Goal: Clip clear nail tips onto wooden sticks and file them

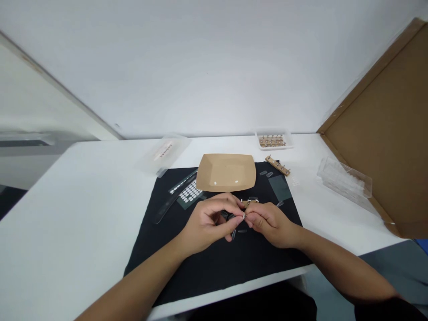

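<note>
My left hand (214,216) pinches a small whitish piece (244,215) between thumb and forefinger, too small to name. Closed beside it, with fingertips meeting the left ones, my right hand (272,223) grips a wooden strip with metal pegs (246,203), mostly hidden behind the fingers. Both hands are over a black mat (207,272). Around them lie several clear nail tips (242,231). Left of the hands, a sheet of white oval stickers (190,192) rests partly under a black curved nail file (174,200).
Behind the hands stands a brown paper tray (227,171) with two white ovals in it. Another pegged wooden strip (277,166) lies by a clear box of pegged strips (274,141). A clear container (344,178) sits right, near a cardboard box (384,129); a frosted pouch (167,151) lies left.
</note>
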Demonstrator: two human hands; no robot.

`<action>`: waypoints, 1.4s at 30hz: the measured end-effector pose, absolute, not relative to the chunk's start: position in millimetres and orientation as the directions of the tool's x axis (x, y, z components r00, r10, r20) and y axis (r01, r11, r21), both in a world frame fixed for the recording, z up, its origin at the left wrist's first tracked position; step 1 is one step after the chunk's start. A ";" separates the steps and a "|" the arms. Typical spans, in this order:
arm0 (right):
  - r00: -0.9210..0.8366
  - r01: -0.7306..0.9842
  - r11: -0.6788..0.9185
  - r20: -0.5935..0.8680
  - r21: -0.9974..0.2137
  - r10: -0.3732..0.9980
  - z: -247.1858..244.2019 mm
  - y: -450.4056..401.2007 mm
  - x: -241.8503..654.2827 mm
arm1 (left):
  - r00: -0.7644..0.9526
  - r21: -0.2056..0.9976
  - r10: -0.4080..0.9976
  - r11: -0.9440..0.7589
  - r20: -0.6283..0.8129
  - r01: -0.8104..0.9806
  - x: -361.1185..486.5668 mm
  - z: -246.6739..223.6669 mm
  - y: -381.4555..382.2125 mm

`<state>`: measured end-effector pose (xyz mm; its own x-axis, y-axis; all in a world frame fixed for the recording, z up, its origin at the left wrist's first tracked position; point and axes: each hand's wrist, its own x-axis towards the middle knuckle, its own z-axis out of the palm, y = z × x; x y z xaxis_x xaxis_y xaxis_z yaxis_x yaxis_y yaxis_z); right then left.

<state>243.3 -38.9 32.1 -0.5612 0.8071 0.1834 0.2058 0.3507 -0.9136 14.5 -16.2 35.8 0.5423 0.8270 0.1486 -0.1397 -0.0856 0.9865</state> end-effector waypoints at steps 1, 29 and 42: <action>-0.569 0.238 0.401 0.208 -0.885 0.796 30.8 -38.1 244.3 | 0.551 0.987 0.822 -0.086 0.146 -0.133 14.3 36.7 -15.8; -0.626 0.492 0.822 0.541 -0.286 0.562 23.1 -35.4 241.2 | 0.479 0.481 0.486 -0.865 0.731 0.144 21.6 42.1 -11.6; -0.651 0.128 0.543 0.343 -0.830 0.677 34.2 -37.6 244.6 | 0.488 0.210 0.321 -0.940 0.812 0.269 15.8 44.8 -15.2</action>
<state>244.6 -37.6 34.2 -0.6511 0.6772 0.3428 0.1281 0.5431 -0.8298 15.8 -15.2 44.8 0.4878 0.3213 0.8117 0.2692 -0.9398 0.2103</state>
